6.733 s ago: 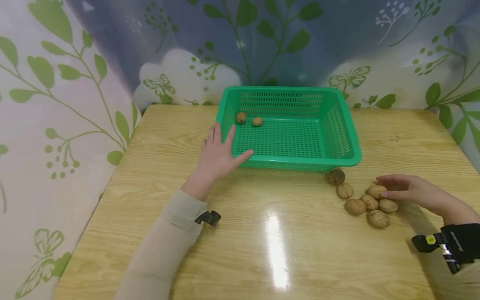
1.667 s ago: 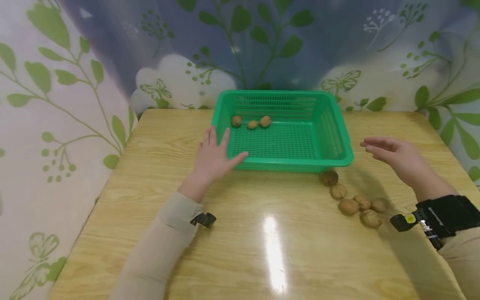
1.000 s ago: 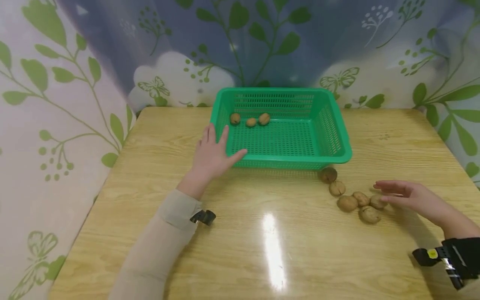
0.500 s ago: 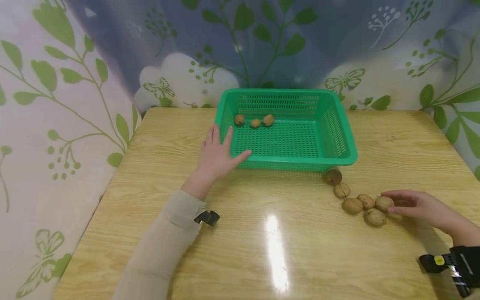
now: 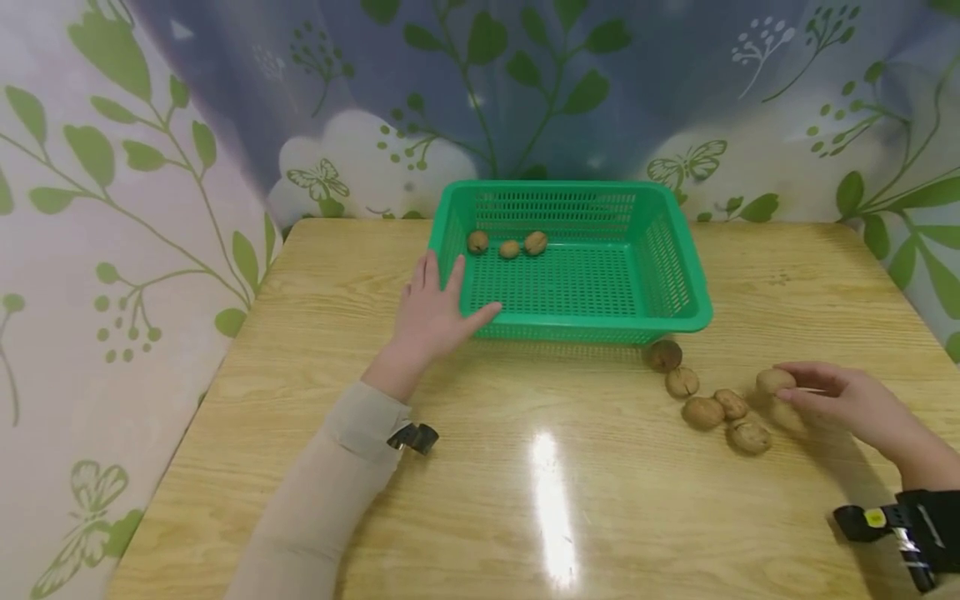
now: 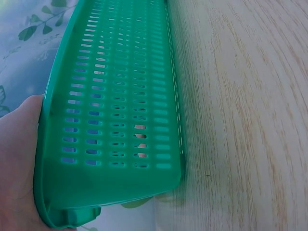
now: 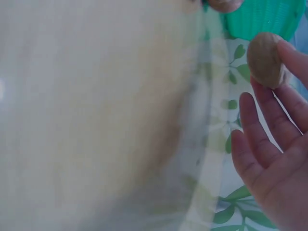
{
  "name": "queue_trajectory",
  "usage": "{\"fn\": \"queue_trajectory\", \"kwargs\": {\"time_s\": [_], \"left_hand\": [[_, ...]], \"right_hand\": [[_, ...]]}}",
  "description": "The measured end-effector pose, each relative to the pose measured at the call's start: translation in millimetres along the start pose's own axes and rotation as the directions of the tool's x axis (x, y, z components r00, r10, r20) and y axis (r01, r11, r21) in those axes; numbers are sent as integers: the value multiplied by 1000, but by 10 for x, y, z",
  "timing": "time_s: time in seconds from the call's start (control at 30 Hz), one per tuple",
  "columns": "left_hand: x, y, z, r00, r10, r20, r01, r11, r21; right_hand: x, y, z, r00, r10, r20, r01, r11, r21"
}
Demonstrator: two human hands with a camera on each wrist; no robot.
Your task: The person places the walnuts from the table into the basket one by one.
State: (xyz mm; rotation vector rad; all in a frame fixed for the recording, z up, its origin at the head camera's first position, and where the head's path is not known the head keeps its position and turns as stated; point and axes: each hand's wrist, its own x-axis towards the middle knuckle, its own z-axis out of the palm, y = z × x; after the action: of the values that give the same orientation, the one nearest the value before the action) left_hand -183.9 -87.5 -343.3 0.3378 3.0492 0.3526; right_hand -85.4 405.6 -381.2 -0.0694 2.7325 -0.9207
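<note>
- what did the right hand (image 5: 858,408) have?
- a walnut (image 5: 774,382); its grip was pinched on it, thumb against fingers, raised above the tabletop (image 5: 637,517).
- and the left hand (image 5: 431,317)?
- that grip was spread, fingers apart, resting on the left end of the green basket (image 5: 592,322). three walnuts (image 5: 509,249) sat inside; five others (image 5: 703,412) lay outside, near its front right corner.

Green plastic basket (image 5: 585,322): floor lay free right of three walnuts (image 5: 509,249).
Left side: the left hand (image 5: 433,315) barred the rim.
Front-right corner: five walnuts (image 5: 703,412) cluttered the approach (one just beside the wall).
Right side: bare tabletop (image 5: 780,292) gave passage.
</note>
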Motion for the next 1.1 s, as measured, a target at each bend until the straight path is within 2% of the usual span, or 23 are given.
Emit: {"fn": "queue_trajectory", "kwargs": {"time_s": [0.33,0.53,0.67,0.87,1.1], "left_hand": [[-1,-2,16,1000,2,-9,-2,1000,-8],[16,-13,30,1000,1,-16,-1,1000,1],[13,-6,17,1000,2,-12,-2,1000,-3],[3,4,-4,1000,2,-5,-2,1000,2],[-3,17,-17,1000,-1,-1,1,1000,1]], "right_hand": [[108,-340,-98,992,41,-123,-31,996,83],[207,-615,-198,986,10,-167,7,995,104],[265,-810,-275,988,-29,-150,47,992,120],[437,-1164,-352,994,-54,-92,66,990,127],[667,-1532,-377,995,-82,-63,94,974,206]]}}
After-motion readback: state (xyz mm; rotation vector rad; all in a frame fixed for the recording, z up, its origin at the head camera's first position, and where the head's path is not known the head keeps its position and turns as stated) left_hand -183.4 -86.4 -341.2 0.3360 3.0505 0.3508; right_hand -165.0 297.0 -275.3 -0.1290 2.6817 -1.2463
